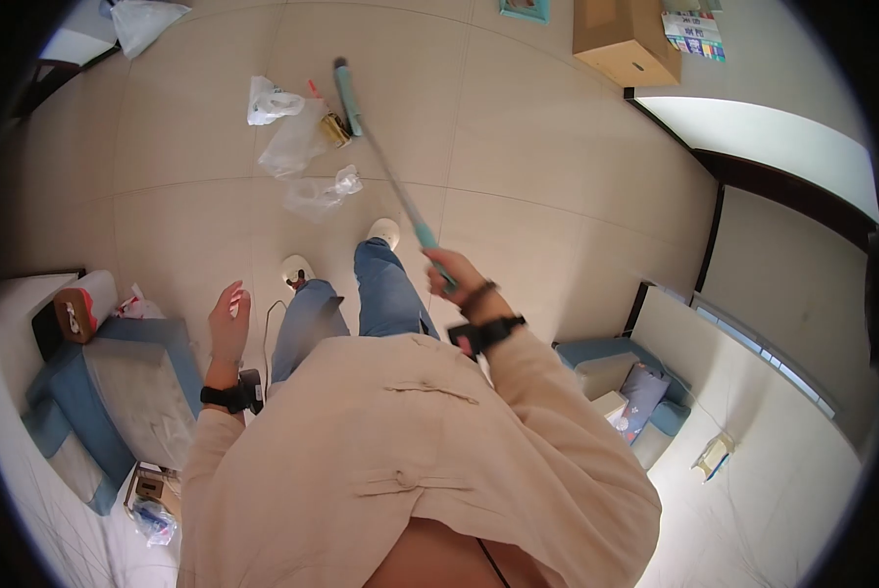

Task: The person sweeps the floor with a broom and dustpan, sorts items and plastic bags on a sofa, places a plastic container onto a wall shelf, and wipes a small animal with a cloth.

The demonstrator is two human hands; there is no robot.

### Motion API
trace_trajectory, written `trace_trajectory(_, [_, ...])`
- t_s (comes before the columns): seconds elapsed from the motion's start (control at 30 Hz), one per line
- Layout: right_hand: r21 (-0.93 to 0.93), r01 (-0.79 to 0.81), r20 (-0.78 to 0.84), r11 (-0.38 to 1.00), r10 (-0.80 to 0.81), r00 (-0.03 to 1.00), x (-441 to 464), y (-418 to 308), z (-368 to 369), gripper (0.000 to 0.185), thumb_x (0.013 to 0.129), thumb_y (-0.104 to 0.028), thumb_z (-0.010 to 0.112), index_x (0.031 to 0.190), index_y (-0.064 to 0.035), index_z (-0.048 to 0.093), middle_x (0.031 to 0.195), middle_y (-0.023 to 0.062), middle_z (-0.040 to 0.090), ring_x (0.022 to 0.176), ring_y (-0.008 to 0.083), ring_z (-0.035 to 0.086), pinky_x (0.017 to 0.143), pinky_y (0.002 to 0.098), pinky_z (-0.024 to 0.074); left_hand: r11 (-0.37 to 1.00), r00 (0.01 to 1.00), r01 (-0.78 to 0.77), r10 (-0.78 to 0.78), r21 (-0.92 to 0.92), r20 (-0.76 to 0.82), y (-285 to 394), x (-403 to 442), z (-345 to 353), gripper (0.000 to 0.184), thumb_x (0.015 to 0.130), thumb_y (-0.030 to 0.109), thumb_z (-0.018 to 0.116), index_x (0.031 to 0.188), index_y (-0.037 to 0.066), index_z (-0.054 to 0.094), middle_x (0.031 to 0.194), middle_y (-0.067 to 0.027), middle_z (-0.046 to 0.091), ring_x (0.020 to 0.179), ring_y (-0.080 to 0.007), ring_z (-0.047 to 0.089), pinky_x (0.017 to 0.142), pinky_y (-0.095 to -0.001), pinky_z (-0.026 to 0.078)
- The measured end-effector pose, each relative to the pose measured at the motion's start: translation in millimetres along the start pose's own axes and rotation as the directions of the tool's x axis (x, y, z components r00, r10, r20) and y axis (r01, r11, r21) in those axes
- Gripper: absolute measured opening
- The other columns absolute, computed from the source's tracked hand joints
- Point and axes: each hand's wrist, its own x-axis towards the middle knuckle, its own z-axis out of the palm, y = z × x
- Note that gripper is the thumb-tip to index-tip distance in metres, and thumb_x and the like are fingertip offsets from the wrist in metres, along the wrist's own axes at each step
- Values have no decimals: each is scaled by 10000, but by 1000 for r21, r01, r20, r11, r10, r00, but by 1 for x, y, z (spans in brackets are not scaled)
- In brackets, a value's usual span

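1. Broom (395,171) slants forward from the person's right side, its teal head (349,103) apparently down on the tiled floor (557,147), well ahead of the white shoes (384,232).
2. Right hand (454,272) has its grip closed around the teal handle (426,235); holding so near the top end probably gives the long pole its full reach without much stooping.
3. Left hand (228,314) hangs free over the left leg, grip loose, fingers slightly curled around nothing visible, perhaps because one hand is enough for so slim a pole.
4. Gold can (336,130) lies just beside the lower end of the head; whether they touch I cannot tell. Next to it are a clear bag (292,147), a white bag (263,101) and a red stick (314,89), with a crumpled wrapper (326,193) nearer the feet. The head's angle seems to set its long side toward this group.
5. Printed characters show on a colourful packet (694,37) by the cardboard box (630,44), too small to read surely. The can's markings are illegible too, and no brand can be made out.
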Motion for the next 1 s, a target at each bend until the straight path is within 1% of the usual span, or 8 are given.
trace_trajectory(0.1, [177, -74, 50, 981, 66, 997, -59, 49, -22, 121, 811, -231, 478, 878, -147, 422, 481, -9, 411, 354, 89, 356, 357, 244, 315, 1000, 1000, -9, 10, -14, 23, -27, 4, -23, 284, 806, 202, 506, 1028, 25, 518, 872, -94, 575, 807, -153, 542, 725, -260, 425])
trace_trajectory(0.23, [126, -20, -202, 992, 46, 978, -112, 130, -5, 213, 822, -249, 459, 1011, -164, 412, 514, 1, 399, 377, 82, 341, 361, 214, 307, 999, 997, -49, 50, -21, 52, -74, 8, -53, 286, 805, 201, 511, 1026, 20, 517, 893, -91, 569, 809, -141, 536, 715, -250, 429])
trace_trajectory(0.33, [134, -58, -332, 989, 100, 938, -101, 146, 31, 151, 802, -219, 483, 843, -113, 384, 508, -4, 378, 394, 89, 343, 366, 205, 293, 998, 998, -55, 55, 3, 23, -105, 11, -78, 277, 804, 194, 507, 1021, 23, 520, 893, -93, 570, 814, -147, 537, 714, -255, 430])
trace_trajectory(0.37, [299, -131, -281, 945, 219, 934, -80, 149, 20, 149, 787, -204, 475, 772, -122, 352, 505, 14, 385, 389, 124, 371, 382, 263, 330, 998, 998, -66, 66, -9, 16, -115, 8, -87, 277, 804, 194, 507, 1021, 23, 520, 893, -93, 570, 814, -147, 537, 714, -255, 430])
trace_trajectory(0.47, [491, -163, -54, 856, 216, 975, -36, 135, 38, 192, 797, -183, 458, 649, -134, 346, 462, -33, 344, 398, 90, 373, 375, 241, 329, 999, 998, -53, 53, 6, -43, -136, -1, -110, 269, 792, 188, 502, 1000, 19, 526, 889, -135, 582, 810, -213, 563, 728, -294, 438])
trace_trajectory(0.7, [200, -204, -94, 958, 226, 970, 3, 134, 143, 160, 795, -164, 490, 715, -94, 371, 512, -32, 397, 406, 59, 383, 381, 184, 337, 999, 994, 34, -35, -6, -101, -156, -12, -125, 295, 786, 226, 510, 1004, 27, 527, 881, -144, 584, 809, -223, 567, 712, -309, 447])
trace_trajectory(0.9, [411, -155, 133, 898, 109, 985, 2, 86, 110, 134, 805, -132, 477, 918, -74, 434, 518, -43, 387, 385, 51, 356, 384, 177, 299, 1000, 998, 21, -22, -4, -56, -127, -4, -112, 285, 782, 219, 516, 985, 21, 535, 850, -131, 591, 788, -209, 574, 696, -297, 449])
trace_trajectory(1.0, [284, -52, 53, 957, 39, 998, -34, 84, 69, 176, 832, -162, 434, 993, -90, 427, 517, -43, 372, 375, 52, 326, 404, 202, 278, 1000, 999, 17, -17, -11, -33, -129, 12, -101, 281, 790, 211, 513, 1008, 33, 526, 860, -113, 581, 788, -181, 562, 690, -277, 444])
